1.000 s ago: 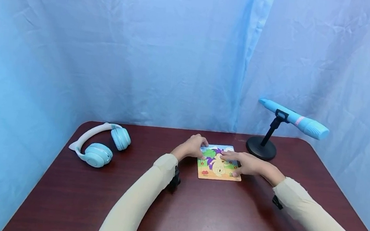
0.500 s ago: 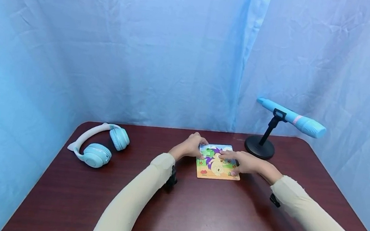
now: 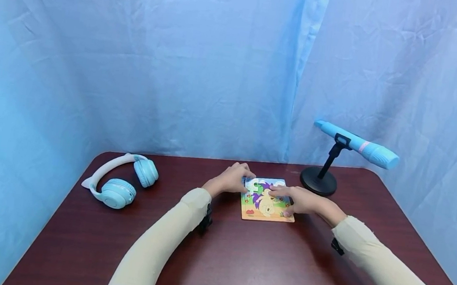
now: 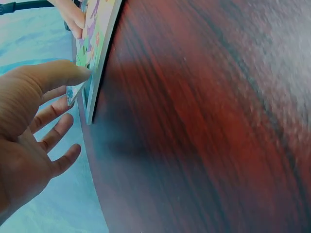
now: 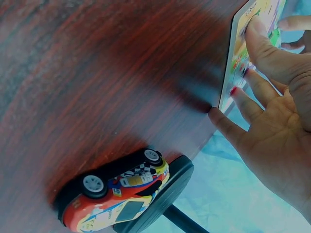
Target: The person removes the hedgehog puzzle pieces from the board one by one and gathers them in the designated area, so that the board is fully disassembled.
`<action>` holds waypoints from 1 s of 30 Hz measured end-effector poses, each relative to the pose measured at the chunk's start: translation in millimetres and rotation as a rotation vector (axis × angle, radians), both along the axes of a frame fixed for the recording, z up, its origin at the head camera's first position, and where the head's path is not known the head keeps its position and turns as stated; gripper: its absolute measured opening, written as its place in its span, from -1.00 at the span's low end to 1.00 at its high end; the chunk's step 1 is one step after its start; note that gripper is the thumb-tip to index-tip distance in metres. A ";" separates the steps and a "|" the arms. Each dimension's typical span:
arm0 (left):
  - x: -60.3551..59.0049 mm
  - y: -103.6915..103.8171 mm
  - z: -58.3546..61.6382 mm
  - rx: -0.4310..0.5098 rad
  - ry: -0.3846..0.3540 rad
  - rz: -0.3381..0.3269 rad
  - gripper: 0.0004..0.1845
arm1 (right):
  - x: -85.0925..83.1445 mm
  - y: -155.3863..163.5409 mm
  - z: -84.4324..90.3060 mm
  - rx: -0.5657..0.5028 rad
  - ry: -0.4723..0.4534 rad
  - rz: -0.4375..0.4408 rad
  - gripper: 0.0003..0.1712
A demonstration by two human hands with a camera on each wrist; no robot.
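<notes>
1. Puzzle board (image 3: 267, 205) lying flat on the bench (image 3: 240, 264), at the middle of its far half, between both hands.
2. Left hand (image 3: 230, 180) at the board's far-left corner; thumb pressed to the board edge in the left wrist view, other fingers loosely spread beside it. A small puzzle piece (image 4: 73, 92) seen at that corner, by the fingertips; seated or still loose: cannot tell. Grip judged mostly open, touching rather than clasping.
3. Right hand (image 3: 301, 201) laid on the right part of the board; fingers extended and flat, thumb on the picture face, fingertips at the near edge in the right wrist view. Grip open, holding nothing, only pressing the board down.
4. Progress, as a judgement: picture on the board looks nearly whole, coloured pieces filling most of the frame. No loose pieces seen elsewhere on the bench. Remaining work appears limited to the far-left corner piece under the left hand.
5. Surroundings: headphones (image 3: 122, 180) on the bench well to the left; microphone (image 3: 358, 145) on a round-footed stand (image 3: 319, 180) just right of the board; toy car (image 5: 114, 196) resting against that stand's foot, seen only in the right wrist view. None touched by either hand.
</notes>
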State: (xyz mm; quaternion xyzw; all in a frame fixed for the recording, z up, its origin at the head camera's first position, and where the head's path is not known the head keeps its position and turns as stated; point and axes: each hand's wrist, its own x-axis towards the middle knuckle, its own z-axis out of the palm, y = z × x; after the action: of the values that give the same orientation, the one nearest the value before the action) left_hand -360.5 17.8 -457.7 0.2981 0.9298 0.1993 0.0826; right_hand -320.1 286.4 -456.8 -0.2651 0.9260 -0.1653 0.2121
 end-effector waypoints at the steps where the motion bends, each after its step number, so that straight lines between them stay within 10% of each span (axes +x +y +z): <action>1: -0.2 0.0 0.2 -0.005 0.009 -0.002 -0.45 | -0.1 -0.1 -0.2 -0.002 -0.001 -0.002 -0.11; 17: -3.3 -11.6 -4.1 -0.013 0.192 0.002 -0.41 | -1.5 0.5 -1.5 -0.010 -0.005 0.004 -0.12; 30: 9.5 -73.9 46.6 0.033 0.255 -0.033 -0.47 | 0.2 5.9 1.5 -0.031 0.031 0.021 -0.12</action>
State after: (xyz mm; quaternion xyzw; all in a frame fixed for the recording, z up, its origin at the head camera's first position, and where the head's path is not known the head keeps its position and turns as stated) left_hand -351.0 -56.0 -411.1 0.3377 0.9243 0.1737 -0.0378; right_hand -320.0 292.2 -455.3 -0.2804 0.9236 -0.1733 0.1956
